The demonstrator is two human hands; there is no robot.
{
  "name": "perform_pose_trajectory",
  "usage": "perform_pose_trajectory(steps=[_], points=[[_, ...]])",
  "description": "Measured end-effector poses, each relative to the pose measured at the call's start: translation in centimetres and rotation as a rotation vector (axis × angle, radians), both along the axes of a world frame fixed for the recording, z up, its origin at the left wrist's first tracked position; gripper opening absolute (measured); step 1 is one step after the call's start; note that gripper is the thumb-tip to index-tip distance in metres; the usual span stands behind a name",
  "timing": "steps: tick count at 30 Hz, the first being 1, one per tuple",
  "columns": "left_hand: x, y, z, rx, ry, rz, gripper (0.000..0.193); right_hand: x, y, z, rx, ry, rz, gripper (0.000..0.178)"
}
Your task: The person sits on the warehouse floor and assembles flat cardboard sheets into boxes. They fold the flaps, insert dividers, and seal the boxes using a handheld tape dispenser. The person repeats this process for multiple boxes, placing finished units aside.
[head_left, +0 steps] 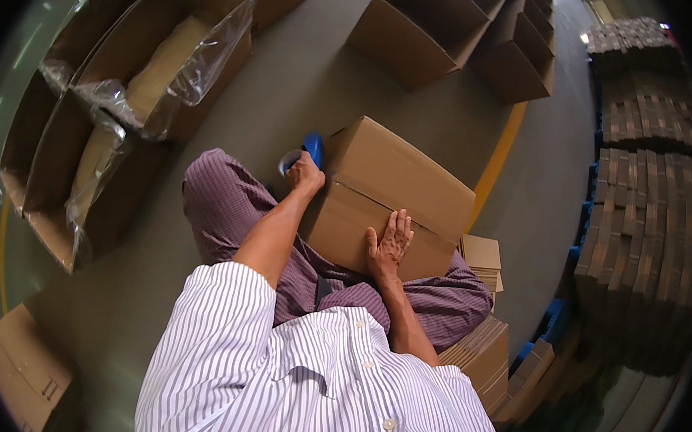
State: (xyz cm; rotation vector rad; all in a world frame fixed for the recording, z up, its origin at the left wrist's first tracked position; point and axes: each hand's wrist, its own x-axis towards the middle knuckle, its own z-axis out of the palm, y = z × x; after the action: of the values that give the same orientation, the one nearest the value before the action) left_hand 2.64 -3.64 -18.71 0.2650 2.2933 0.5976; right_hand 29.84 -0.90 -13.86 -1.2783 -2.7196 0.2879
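A closed brown cardboard carton (394, 159) rests tilted across my lap, a seam between its flaps facing up. My left hand (305, 175) is wrapped round the handle of a blue tape dispenser (314, 146) at the carton's left edge. A pale roll shows beside the dispenser's blue part. On the flap nearer my body, to the right of the middle, my right hand (391, 246) lies flat with its fingers stretched out over the cardboard and nothing in its grasp. Whether any tape lies along the seam I cannot tell.
Open cartons with clear plastic liners (204, 61) stand at the far left. Empty open cartons (420, 27) sit at the far right. Flat cardboard stacks (639, 225) rise along the right; more flattened cardboard (481, 360) lies beside my right leg. Another carton (29, 367) is lower left.
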Motion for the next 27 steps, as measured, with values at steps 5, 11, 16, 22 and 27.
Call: perform_pose_trajectory(steps=[5,11,16,22,27], points=[[-0.9,1.9,6.1,0.581,0.771,0.009,0.019,3.9,-1.1,2.4,-0.122,0.295,-0.295,0.062],[4.2,1.4,12.7,0.997,0.743,-0.687,0.015,10.6,-2.2,3.8,-0.734,0.958,-1.241,0.045],[10.7,2.5,8.7,0.924,0.741,-0.943,0.014,11.3,-3.4,1.9,-1.128,1.175,-1.404,0.032],[12.3,4.4,11.4,1.072,0.612,-0.818,0.007,10.7,-4.1,-1.0,-1.336,1.192,-1.165,0.041],[3.4,11.2,9.3,0.78,0.515,-0.591,0.039,9.7,-3.9,-0.8,-1.176,1.022,-1.116,0.067]])
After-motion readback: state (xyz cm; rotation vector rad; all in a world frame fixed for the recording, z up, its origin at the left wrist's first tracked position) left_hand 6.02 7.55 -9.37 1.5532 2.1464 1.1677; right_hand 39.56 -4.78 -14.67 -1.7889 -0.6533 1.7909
